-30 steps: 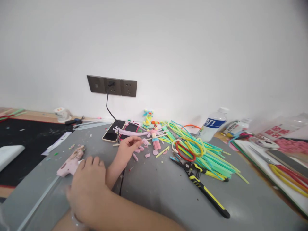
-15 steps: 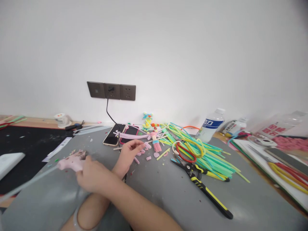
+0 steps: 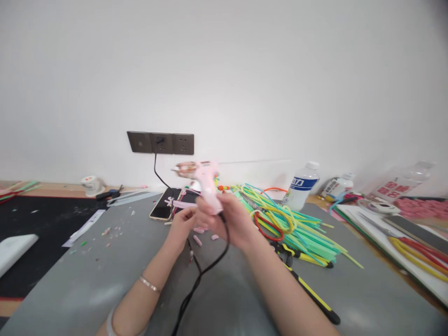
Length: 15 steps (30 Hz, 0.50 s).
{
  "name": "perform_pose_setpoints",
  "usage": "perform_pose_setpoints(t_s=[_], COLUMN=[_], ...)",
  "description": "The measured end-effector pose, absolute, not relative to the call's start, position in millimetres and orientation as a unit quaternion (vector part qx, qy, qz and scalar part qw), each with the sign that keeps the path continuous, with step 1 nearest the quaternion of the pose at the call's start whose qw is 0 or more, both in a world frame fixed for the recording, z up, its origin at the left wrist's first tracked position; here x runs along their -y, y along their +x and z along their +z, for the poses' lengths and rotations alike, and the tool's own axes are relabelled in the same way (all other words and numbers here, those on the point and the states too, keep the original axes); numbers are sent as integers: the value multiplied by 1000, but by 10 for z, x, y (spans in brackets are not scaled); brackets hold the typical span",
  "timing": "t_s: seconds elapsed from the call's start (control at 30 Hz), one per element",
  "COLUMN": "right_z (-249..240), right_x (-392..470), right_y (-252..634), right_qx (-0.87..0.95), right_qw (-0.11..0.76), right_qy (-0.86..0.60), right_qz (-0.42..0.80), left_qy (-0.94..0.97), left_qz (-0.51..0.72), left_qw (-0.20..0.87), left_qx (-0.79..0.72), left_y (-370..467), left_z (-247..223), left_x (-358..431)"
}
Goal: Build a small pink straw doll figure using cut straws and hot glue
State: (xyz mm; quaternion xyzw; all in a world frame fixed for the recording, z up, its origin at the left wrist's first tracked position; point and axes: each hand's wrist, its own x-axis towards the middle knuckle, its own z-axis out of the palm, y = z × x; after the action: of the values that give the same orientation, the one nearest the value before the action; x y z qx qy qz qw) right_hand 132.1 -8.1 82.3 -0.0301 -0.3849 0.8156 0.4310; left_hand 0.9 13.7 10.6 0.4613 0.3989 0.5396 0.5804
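Observation:
My right hand is wrapped round the handle of a pink glue gun, raised above the grey mat. The gun's nozzle points left, a thin clear stick trails from its back to the right, and a black cable hangs from the handle. Close beside it, my left hand has its fingers pinched together; what they hold, if anything, is hidden. Just behind my left hand is a pale pink strip lying across two phones. Small pink pieces lie on the mat between my forearms.
Green and yellow fuzzy stems, black-yellow pliers and a bottle are on the right. White paper with scissors lies further right. At left are a black mat, a white box and a small tub.
My right hand has lifted the glue gun from the left and swung it to the centre, its nozzle now facing left. My forearms are no longer crossed.

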Motion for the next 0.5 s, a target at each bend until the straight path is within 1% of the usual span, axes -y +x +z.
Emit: perform_pose_setpoints(t_s=[0.1,0.2,0.27,0.4,0.5], right_z=[698,471,320,156,145], right_x=[118,140,160,237,291], right_y=[1791,2095,2206,2266,2259], right_qx=[385,391,404,461,487], right_qw=[454,463,446,375,373], right_qy=[-55,-86,-89,-110,-125], right_qz=[802,791,794,797,780], left_qy=[452,441,436,431,439], left_qz=[549,559,564,581,592], left_qw=[585,604,616,612,601], left_qx=[-389,-357,-335,-318,-310], left_y=[-14,-52,-77,-113,-128], left_z=[79,41,25,24,40], left_x=[-128,-122,-124,-142,-149])
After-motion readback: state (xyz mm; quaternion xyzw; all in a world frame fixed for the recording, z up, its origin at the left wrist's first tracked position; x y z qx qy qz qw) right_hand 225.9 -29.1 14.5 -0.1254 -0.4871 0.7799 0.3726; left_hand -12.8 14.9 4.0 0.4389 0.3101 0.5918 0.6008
